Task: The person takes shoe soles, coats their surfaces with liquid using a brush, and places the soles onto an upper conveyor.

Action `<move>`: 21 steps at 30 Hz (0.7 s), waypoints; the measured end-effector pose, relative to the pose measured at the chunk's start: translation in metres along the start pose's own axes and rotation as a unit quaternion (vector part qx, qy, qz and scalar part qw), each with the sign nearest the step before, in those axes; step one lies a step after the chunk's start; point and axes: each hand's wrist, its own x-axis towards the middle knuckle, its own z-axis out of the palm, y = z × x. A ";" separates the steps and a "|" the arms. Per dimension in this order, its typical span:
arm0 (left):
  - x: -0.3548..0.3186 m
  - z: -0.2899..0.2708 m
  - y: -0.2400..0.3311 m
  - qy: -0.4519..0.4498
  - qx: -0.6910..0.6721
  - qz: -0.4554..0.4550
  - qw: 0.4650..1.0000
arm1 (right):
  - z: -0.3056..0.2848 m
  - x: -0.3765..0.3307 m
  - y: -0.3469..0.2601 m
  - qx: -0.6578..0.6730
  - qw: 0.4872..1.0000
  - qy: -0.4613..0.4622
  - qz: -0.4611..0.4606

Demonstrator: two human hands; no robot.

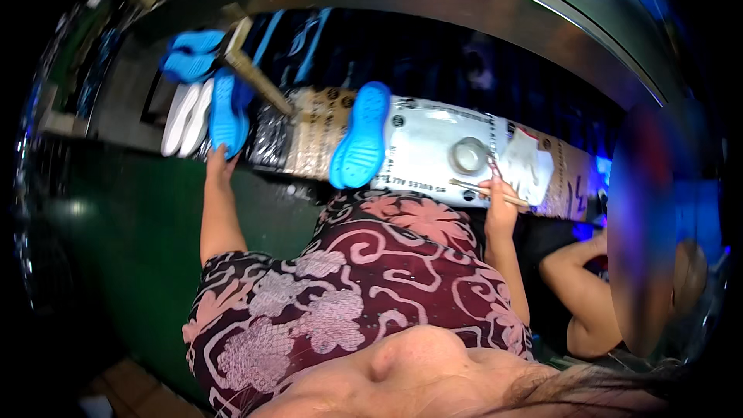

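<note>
My left hand [222,155] is stretched out to the far left, its fingers closed on the near end of a blue shoe sole [229,118]. In my right hand [500,190] is a thin brush [463,183], held between the fingers over the right part of the bench. Just beyond that hand stands a small round bowl [469,156], pale inside; its contents are unclear. Another blue shoe sole [362,138] lies in front of me between my two hands, its grooved side up. A crumpled white cloth or glove [523,162] lies right of the bowl.
White soles [186,119] and more blue soles [192,56] lie at the far left. A wooden bar [259,81] slants above the bench. The worktop carries taped cardboard [319,128] and white printed sheeting [422,120]. A co-worker's arm [576,294] is close on my right. A metal rail [534,19] curves behind.
</note>
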 end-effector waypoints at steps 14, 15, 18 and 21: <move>-0.174 -0.002 -0.053 -0.197 -0.011 -0.084 0.977 | 0.027 0.012 -0.003 0.002 0.999 -0.035 -0.036; -0.183 0.022 -0.055 -0.202 -0.040 -0.073 0.976 | 0.025 0.011 -0.001 -0.002 0.999 -0.038 -0.037; -0.190 0.084 -0.065 -0.165 -0.069 -0.078 0.981 | 0.015 0.008 0.009 -0.001 0.998 -0.041 -0.047; -0.178 0.123 -0.078 -0.156 0.048 -0.042 0.986 | 0.010 0.000 0.012 0.000 0.999 -0.018 -0.037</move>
